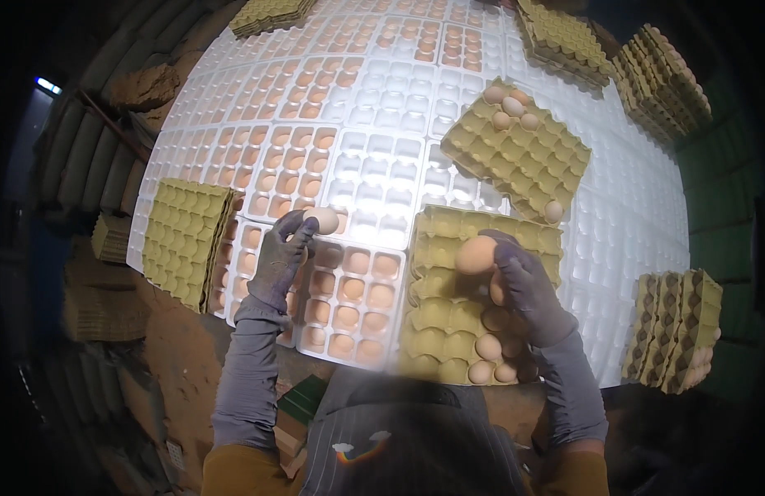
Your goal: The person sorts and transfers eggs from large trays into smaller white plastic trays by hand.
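Observation:
My left hand [282, 257], in a grey glove, pinches a pale egg [322, 220] over the white moulded trays, at the corner where filled and bare cells meet. My right hand [531, 288], gloved too, grips a brown egg [476, 255], and a second egg [497, 288] shows under its fingers. Below it lies a yellow-green pulp egg tray [444, 310] with several eggs [488, 346] in its near right part. Just left of that, a white tray [391, 310] holds brown eggs [353, 289] in its cells. Part of the pulp tray is hidden behind my right hand.
Another pulp tray [512, 149] with several eggs lies askew farther back. Stacked pulp trays stand at the left [184, 242], far right [661, 80] and near right [673, 332]. White trays [377, 180] with bare cells spread across the middle.

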### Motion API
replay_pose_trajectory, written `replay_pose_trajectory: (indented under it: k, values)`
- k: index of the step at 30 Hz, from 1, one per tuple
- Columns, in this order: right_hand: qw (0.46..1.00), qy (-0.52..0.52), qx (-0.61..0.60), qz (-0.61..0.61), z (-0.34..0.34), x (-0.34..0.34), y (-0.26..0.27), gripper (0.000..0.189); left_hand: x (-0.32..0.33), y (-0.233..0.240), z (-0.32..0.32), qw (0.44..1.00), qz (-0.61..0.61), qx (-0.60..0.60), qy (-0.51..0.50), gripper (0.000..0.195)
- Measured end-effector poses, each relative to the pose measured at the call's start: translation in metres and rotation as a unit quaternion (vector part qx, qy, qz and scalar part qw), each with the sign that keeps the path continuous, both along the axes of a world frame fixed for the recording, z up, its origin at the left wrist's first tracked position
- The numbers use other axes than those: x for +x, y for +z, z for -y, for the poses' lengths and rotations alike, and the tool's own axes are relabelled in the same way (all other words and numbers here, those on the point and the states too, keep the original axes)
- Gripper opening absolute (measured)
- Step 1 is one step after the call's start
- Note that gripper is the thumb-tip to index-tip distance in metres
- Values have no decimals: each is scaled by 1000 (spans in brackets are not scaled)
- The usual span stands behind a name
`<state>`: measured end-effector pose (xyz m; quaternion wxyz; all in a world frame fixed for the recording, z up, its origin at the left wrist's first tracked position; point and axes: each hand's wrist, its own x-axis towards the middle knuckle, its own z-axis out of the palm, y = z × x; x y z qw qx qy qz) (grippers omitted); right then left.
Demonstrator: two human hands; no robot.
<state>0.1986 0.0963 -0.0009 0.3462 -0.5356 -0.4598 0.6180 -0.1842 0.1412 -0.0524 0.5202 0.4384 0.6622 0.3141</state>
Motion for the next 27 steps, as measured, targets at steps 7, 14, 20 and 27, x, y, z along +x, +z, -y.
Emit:
replay_pose_trajectory:
  k: [7, 14, 20, 27]
  values:
    - [724, 211, 333, 566, -78, -135, -42, 27, 19, -22, -27, 893, -343, 213, -197, 49]
    - [711, 266, 226, 611, -123, -174, -57, 28, 35, -46, -58, 891, -290, 244, -248, 39]
    - [722, 274, 228, 593, -148, -183, -89, 24, 10, -39, -111, 879, -314, 210, -291, 38]
    - [893, 18, 270, 359, -155, -206, -125, 35, 47, -84, -176, 930, -42, 355, -81, 38]
